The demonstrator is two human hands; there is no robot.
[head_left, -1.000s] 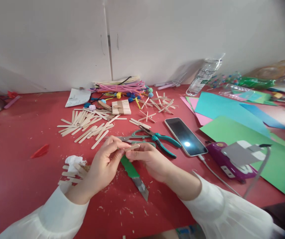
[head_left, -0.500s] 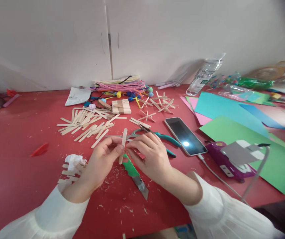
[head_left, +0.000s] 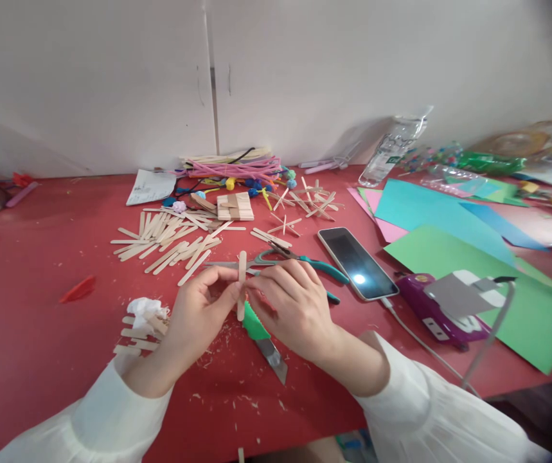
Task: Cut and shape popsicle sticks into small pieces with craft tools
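Observation:
My left hand [head_left: 197, 316] and my right hand [head_left: 291, 306] meet over the red table [head_left: 39, 283], both pinching one wooden craft stick [head_left: 241, 265] that stands nearly upright between the fingertips. Right under the hands lies a utility knife [head_left: 263, 341] with a green handle and its blade toward me. Wood shavings are scattered around it. Just beyond my right hand lie scissors and teal-handled pliers [head_left: 321, 269].
A pile of loose craft sticks [head_left: 169, 241], a glued stick block [head_left: 234, 207], pipe cleaners [head_left: 237, 168] and stick crosses sit farther back. A phone [head_left: 356, 262], a purple glue gun [head_left: 442, 308] and coloured paper sheets [head_left: 454, 225] lie to the right. Crumpled tissue on short sticks [head_left: 141, 325] lies left.
A second ago the stick lay nearly level between my fingers; both hands have turned it to stand upright. My right hand now covers more of it.

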